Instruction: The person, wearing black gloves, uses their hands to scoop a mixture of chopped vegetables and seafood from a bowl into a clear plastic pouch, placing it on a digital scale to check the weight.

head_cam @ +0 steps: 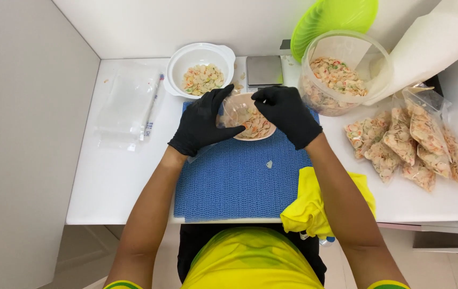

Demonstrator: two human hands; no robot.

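Observation:
Both my hands wear black gloves. My left hand (pixel 203 122) and my right hand (pixel 287 113) together hold a small clear plastic bag (pixel 235 110) open at its mouth, above a shallow bowl (pixel 255 128) of pale, orange-flecked shell-shaped pieces. The bowl rests at the far end of a blue textured mat (pixel 239 182). A few pieces look to be inside the bag.
A white bowl (pixel 176 63) of the same pieces stands behind, beside a small digital scale (pixel 264 70). A big clear tub (pixel 341 101) with a green lid (pixel 331 17) stands right. Several filled bags (pixel 410 142) lie right; empty bags (pixel 128 104) left; a yellow cloth (pixel 306 206) near.

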